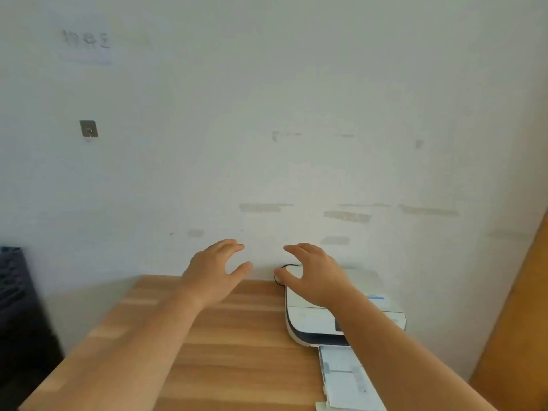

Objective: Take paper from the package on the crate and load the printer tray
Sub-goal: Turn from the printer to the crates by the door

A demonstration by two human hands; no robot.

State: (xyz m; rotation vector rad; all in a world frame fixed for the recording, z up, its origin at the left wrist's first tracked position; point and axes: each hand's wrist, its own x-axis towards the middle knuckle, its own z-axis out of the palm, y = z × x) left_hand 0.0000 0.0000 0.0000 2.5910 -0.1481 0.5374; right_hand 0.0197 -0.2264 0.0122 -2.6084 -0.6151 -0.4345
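A white printer (311,320) with a dark front band sits at the right of a wooden table (237,351), against the wall. Its tray (344,378) is pulled out toward me and looks pale, with guides showing. My left hand (213,274) hovers above the table's far edge, fingers spread and curved, holding nothing. My right hand (314,277) hovers over the printer's back left corner, also spread and holding nothing. No paper package or crate can be made out with certainty.
A black cable (278,275) loops behind the printer by the wall. A dark mesh-like object (17,307) stands at the far left beside the table. An orange-brown wooden panel (516,336) rises at the right. A metal hook (88,129) is stuck on the wall.
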